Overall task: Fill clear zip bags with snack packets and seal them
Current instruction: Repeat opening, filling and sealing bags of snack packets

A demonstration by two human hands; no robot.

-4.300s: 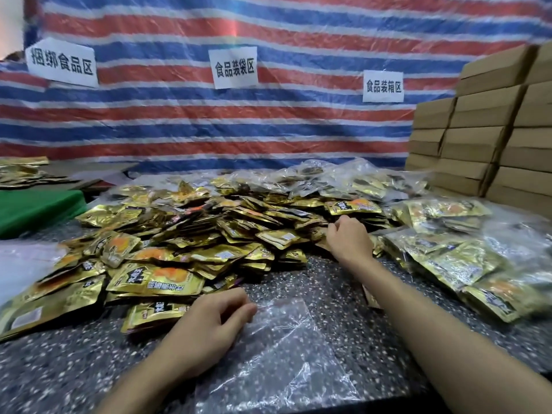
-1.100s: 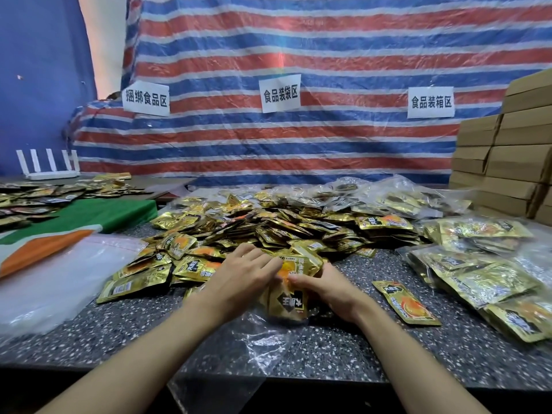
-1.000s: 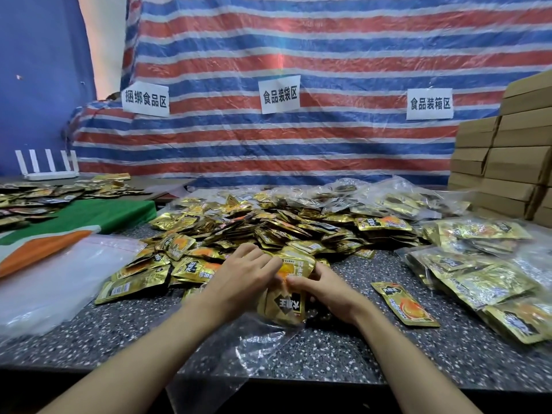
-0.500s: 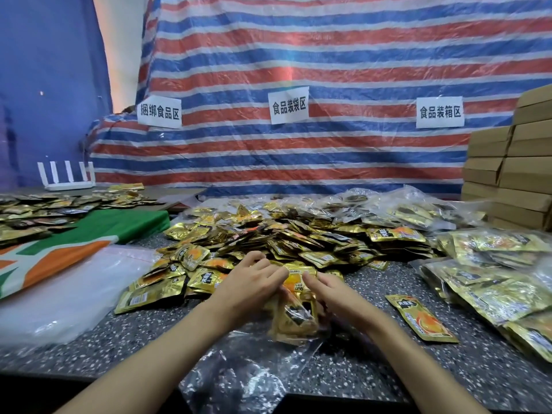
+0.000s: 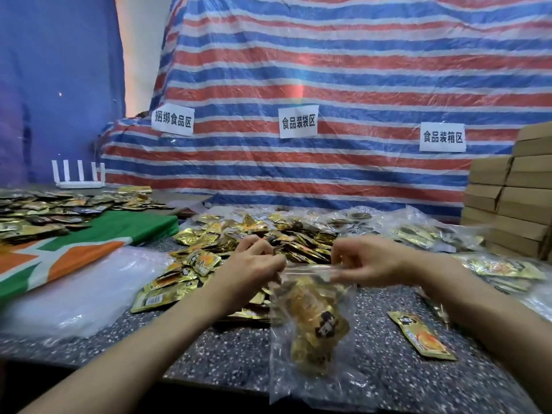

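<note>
A makeshift food-packing station: behind the speckled counter (image 5: 239, 348) hangs a striped tarp (image 5: 328, 70) bearing paper signs (image 5: 298, 121) for bundling, bagging and boxing zones, cardboard boxes (image 5: 513, 210) are stacked at the counter's far right, and gold snack packets (image 5: 292, 234) lie heaped on it.

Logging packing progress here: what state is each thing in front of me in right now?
zip bag: held up by its top edge, packets inside; seal unclear.
left hand: pinching bag's top edge.
right hand: pinching bag's top edge.
single packet: lying flat, unbagged.
cardboard boxes: stacked.
</note>
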